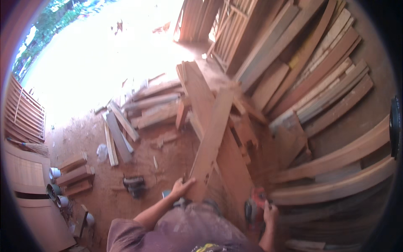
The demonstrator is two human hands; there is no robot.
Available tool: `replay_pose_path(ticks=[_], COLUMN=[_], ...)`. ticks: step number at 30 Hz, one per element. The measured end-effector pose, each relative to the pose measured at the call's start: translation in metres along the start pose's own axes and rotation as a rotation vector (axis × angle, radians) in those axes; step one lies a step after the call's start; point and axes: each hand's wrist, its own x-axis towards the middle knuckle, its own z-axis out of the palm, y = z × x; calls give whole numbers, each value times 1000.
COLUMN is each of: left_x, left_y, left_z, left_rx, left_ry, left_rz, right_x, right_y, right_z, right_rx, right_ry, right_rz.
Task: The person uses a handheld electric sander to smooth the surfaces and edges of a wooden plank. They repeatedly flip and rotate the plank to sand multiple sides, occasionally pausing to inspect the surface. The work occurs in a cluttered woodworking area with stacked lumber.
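Observation:
My left hand grips the near end of a long reddish wooden plank that slants up and away over other boards. My right hand holds a red and black power tool low at my right side, close to a wide board lying under the plank. My forearms and a dusty purple shirt fill the bottom edge.
Many planks lean against the wall at right. Curved boards lie lower right. Loose offcuts and a dark power tool sit on the red dirt floor. Slatted panels, wood blocks and white pipe pieces stand at left.

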Motion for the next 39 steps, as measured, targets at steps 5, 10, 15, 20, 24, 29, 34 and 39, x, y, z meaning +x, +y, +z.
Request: replay_pose_path(ticks=[5, 10, 15, 20, 24, 29, 34, 39], left_x=[-23, 9, 14, -29, -38, -16, 7, -3], left_y=[19, -6, -2, 15, -17, 5, 38, 36], left_z=[34, 99, 130, 118, 139, 167, 165, 145], left_rx=[-215, -235, -190, -330, -341, -411, -263, -300], left_ry=[114, 199, 216, 258, 297, 253, 260, -22], left_rz=[22, -16, -105, 2, -43, 4, -97, -23], right_x=[7, -5, -13, -18, -13, -3, 7, 6], right_y=[-7, -13, -16, -15, -3, 21, 27, 17], right_z=[1, -3, -16, -27, -16, -1, 2, -3], right_rx=[-72, 31, 105, 539, 687, 720, 626, 636], right_ry=[-41, -16, -72, -348, -371, -396, -400, -370], right_rz=[-4, -23, -79, 52, 28, 31, -55, -14])
